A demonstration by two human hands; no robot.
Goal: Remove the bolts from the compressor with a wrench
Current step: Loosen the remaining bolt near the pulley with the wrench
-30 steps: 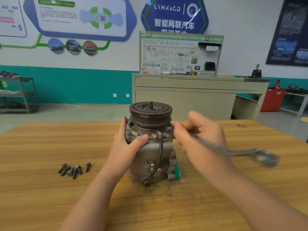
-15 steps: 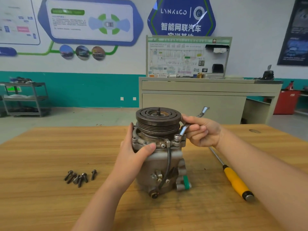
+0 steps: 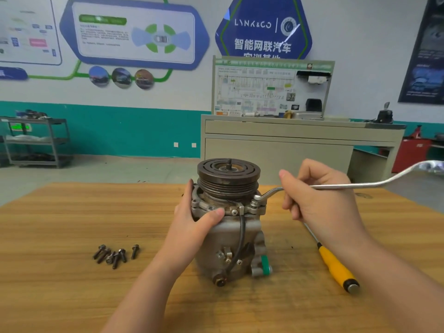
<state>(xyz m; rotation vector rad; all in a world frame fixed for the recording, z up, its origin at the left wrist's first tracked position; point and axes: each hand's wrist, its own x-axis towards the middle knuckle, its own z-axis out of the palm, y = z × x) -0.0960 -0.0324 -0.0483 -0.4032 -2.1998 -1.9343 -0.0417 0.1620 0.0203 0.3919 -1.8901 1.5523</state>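
Observation:
A grey compressor [image 3: 230, 239] with a dark pulley on top stands upright in the middle of the wooden table [image 3: 60, 284]. My left hand [image 3: 194, 219] grips its upper left side, thumb on the front flange. My right hand [image 3: 319, 198] holds the shaft of a silver ring wrench [image 3: 374, 185]. The wrench's ring end sits on a bolt [image 3: 256, 199] on the flange's right side, and its far end points right. Several loose bolts [image 3: 115, 254] lie on the table to the left.
A yellow-handled screwdriver [image 3: 336, 267] lies on the table right of the compressor, partly under my right forearm. Beyond the table stand a beige cabinet [image 3: 288, 150] with a display board, a metal shelf [image 3: 36, 140] at far left and a red bin [image 3: 413, 155].
The wrench swung from pointing away behind the compressor round to pointing right, its ring end staying on the right flange bolt. My left hand kept its grip on the compressor.

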